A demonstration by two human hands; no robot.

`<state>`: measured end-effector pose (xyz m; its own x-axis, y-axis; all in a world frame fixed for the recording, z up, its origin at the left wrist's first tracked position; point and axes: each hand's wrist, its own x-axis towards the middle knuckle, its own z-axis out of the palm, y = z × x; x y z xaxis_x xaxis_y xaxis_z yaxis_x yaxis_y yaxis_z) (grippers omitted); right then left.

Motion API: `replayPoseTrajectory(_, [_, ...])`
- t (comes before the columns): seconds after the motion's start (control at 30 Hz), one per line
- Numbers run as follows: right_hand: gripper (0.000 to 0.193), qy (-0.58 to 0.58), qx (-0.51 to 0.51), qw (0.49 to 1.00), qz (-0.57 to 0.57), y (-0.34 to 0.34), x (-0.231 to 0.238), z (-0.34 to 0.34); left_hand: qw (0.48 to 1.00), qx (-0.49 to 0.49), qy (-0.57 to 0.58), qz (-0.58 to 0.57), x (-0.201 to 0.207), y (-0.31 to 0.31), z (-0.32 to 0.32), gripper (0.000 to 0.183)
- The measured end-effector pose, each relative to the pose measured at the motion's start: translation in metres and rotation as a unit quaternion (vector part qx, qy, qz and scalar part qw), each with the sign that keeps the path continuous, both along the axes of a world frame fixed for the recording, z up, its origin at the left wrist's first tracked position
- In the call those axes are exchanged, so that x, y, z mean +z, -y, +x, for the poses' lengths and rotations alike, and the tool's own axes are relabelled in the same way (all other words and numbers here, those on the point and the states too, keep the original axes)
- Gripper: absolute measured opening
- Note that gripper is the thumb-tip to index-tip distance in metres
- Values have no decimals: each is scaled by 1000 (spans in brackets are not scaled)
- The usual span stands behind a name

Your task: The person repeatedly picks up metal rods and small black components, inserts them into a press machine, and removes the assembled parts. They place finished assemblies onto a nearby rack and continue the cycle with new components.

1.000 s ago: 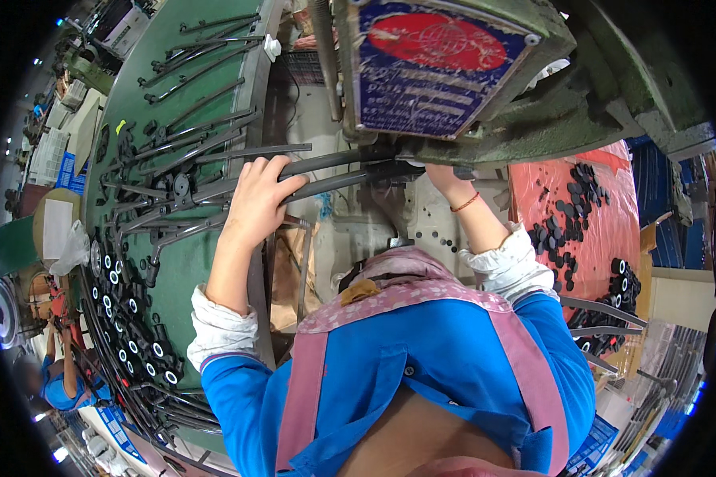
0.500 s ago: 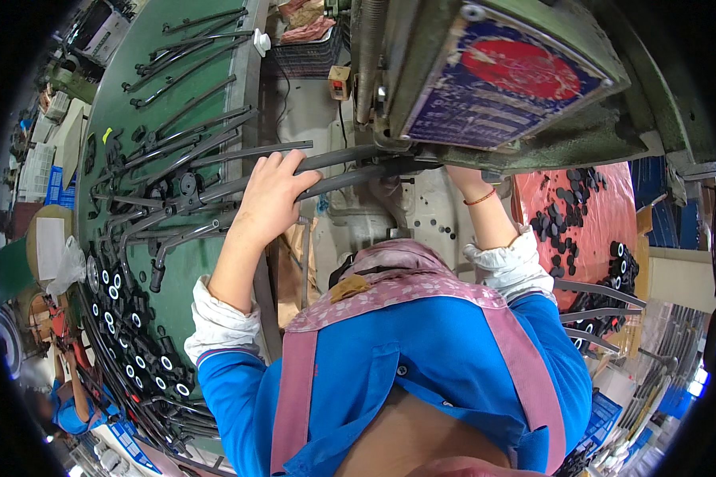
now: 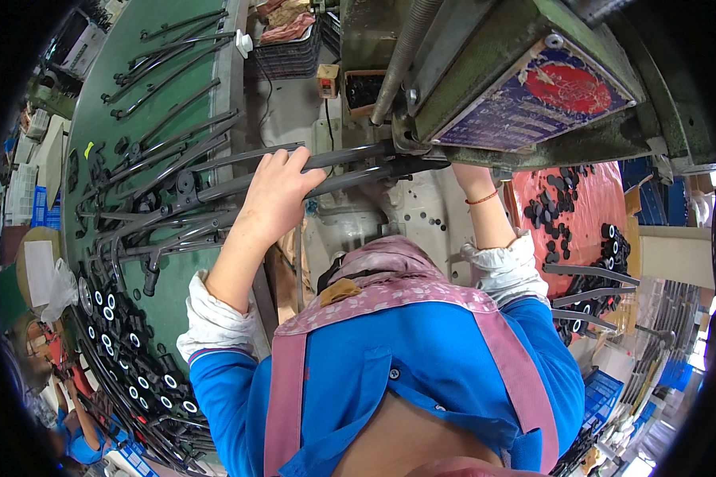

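Note:
My left hand (image 3: 281, 189) is closed around a dark grey bent-tube frame (image 3: 356, 180), whose two long tubes run side by side. The tubes extend rightward from the green table to beneath the head of a green machine (image 3: 485, 87). My right hand (image 3: 471, 180) is at the tubes' far right end, under the machine's edge. The machine hides its fingers, so what they hold does not show. Beside my left hand, further similar tube frames (image 3: 175, 163) lie piled on the green table (image 3: 163, 310).
Small black round parts (image 3: 550, 211) lie on a red sheet (image 3: 525, 187) at the right. Black parts with white rings (image 3: 107, 342) crowd the table's near left. Grey bars (image 3: 593, 274) stick out at my right side. Another person (image 3: 83, 433) is at the lower left.
The view has shifted slightly, with the machine head appearing further right and a box of dark parts showing behind it. My left hand stays on the tube frame; both hands hold nearly the same place.

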<state>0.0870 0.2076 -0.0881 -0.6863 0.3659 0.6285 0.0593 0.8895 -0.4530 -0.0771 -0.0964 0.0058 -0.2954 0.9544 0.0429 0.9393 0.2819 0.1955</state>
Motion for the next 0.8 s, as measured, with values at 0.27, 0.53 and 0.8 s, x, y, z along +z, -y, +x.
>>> replayPoseTrajectory(0.27, [37,-19,20,1000,-2,3,4,2,999,-5,-24,31,-4,-1,-1,47])
replayPoseTrajectory(0.53, [46,51,-18,996,77,-10,-23,-3,999,-20,-22,22,-8,-6,-6,45])
replayPoseTrajectory(0.8, [50,58,-18,996,69,-18,-45,-10,989,-9,114,-89,-25,-8,-18,50])
